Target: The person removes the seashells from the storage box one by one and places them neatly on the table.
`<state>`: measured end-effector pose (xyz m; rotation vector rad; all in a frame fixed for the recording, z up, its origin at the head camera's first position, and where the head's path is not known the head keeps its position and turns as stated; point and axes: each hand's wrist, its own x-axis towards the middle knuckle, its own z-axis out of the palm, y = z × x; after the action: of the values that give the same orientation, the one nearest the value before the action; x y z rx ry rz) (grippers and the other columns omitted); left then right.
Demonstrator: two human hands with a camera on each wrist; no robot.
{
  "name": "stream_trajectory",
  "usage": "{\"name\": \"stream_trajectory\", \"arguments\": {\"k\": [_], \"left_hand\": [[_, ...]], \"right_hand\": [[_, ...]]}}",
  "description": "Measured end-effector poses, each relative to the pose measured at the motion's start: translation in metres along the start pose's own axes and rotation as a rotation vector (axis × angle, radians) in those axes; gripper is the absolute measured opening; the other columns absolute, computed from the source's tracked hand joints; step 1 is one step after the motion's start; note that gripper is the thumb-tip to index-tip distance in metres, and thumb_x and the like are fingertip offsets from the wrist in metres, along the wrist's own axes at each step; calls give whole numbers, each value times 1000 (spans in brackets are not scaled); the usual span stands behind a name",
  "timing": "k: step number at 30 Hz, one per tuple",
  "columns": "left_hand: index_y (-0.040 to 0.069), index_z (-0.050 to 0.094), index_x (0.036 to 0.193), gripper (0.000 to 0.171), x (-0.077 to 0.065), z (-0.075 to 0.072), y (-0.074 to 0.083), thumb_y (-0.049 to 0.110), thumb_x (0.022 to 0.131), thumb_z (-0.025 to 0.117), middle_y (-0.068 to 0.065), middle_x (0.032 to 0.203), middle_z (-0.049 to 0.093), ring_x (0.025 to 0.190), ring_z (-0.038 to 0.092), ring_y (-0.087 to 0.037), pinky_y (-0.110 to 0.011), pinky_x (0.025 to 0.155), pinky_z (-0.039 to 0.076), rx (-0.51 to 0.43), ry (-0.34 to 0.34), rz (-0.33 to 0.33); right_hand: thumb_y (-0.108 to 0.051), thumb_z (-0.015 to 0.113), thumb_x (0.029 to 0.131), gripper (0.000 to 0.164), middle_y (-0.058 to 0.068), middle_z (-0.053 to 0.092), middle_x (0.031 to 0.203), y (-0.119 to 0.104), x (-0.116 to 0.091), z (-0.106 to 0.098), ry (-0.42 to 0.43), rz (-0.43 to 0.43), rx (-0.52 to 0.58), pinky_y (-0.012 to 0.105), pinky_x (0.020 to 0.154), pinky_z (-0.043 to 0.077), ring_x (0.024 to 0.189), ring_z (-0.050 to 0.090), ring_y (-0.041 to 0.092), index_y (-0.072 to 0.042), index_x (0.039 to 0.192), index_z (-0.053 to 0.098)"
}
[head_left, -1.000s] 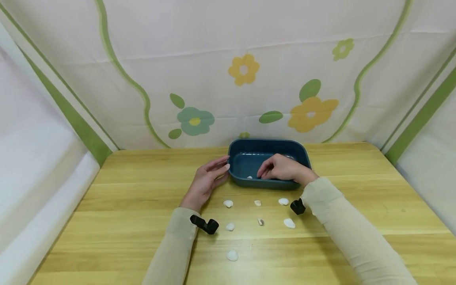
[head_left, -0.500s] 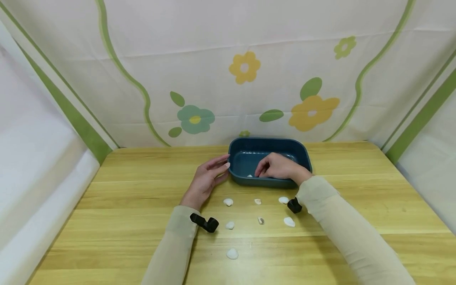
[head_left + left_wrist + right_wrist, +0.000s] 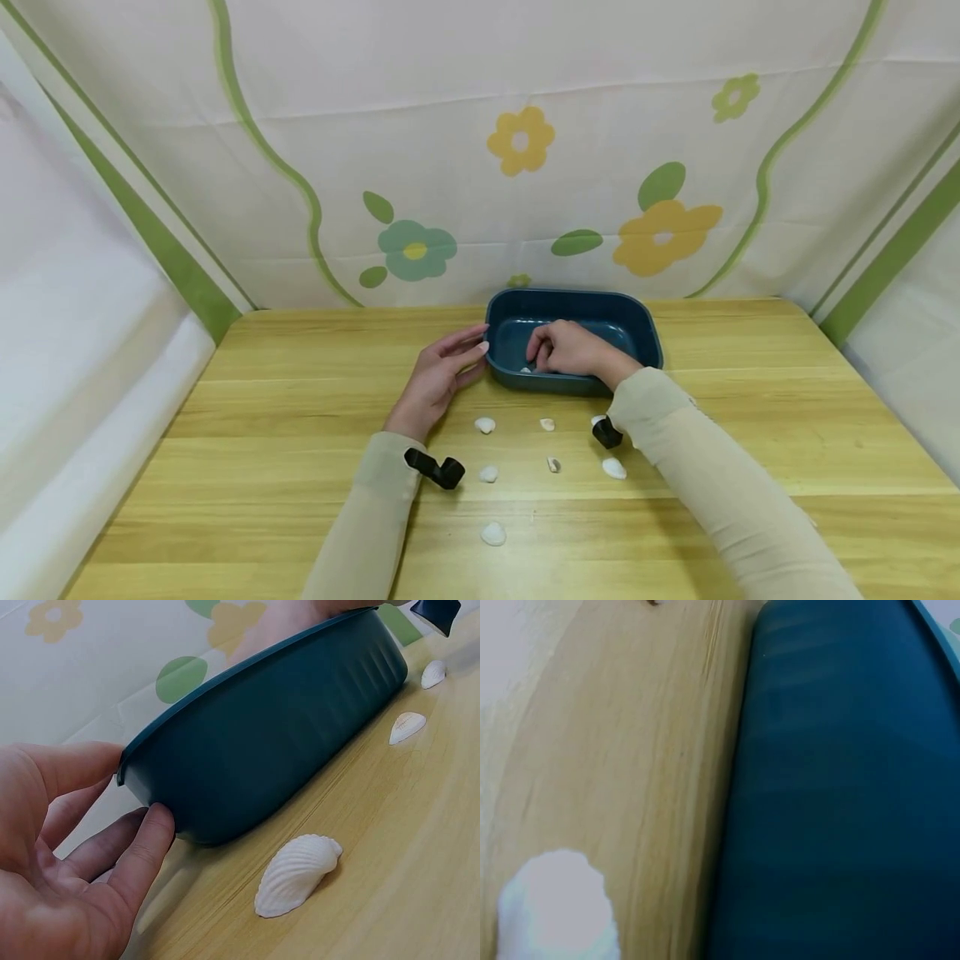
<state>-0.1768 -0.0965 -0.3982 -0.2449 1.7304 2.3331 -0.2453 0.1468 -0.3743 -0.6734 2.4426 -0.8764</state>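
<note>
A dark blue rectangular basin stands at the back of the table. My left hand rests its nearly straight fingers against its left end; in the left wrist view the fingertips touch the outer wall and rim. Inside the basin, my right hand is bent down with fingers curled, its fingertips close to a small white shell on the floor. I cannot tell whether those fingers hold anything. The right wrist view shows the basin's outer wall, not the hand.
Several shells lie in loose rows before the basin, among them a ribbed white shell, a brownish shell and a white shell nearest the front. A flowered cloth hangs behind the wooden table.
My right hand has shifted left inside the basin, toward the small white shell, and its sleeve has moved along. The left hand keeps its place at the basin's end.
</note>
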Motion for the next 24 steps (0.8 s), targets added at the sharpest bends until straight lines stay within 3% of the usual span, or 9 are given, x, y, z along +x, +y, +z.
{"name": "stream_trajectory", "arguments": {"k": [11,19,24], "left_hand": [[13,70,144,41,1,-1,-2,7,103,72,-9,152,66,123,68,-10,-31,106,60,5,-2,-1],[14,70,145,41,2,-1,-2,8,104,72,-9,154,64,129,66,-13,-35,112,57,10,-15,-5],[14,70,145,41,1,-2,-2,8,104,72,-9,154,64,129,66,-13,-31,107,59,12,-16,-1]], "right_hand": [[7,68,93,22,4,79,92,1,-2,3,16,-40,8,27,77,56,78,66,12,-9,95,82],[7,72,92,22,5,77,89,3,0,5,17,-127,4,27,78,56,79,64,12,-8,105,82],[9,71,92,25,3,76,87,1,1,4,11,-168,-8,28,77,56,79,64,12,-10,101,84]]}}
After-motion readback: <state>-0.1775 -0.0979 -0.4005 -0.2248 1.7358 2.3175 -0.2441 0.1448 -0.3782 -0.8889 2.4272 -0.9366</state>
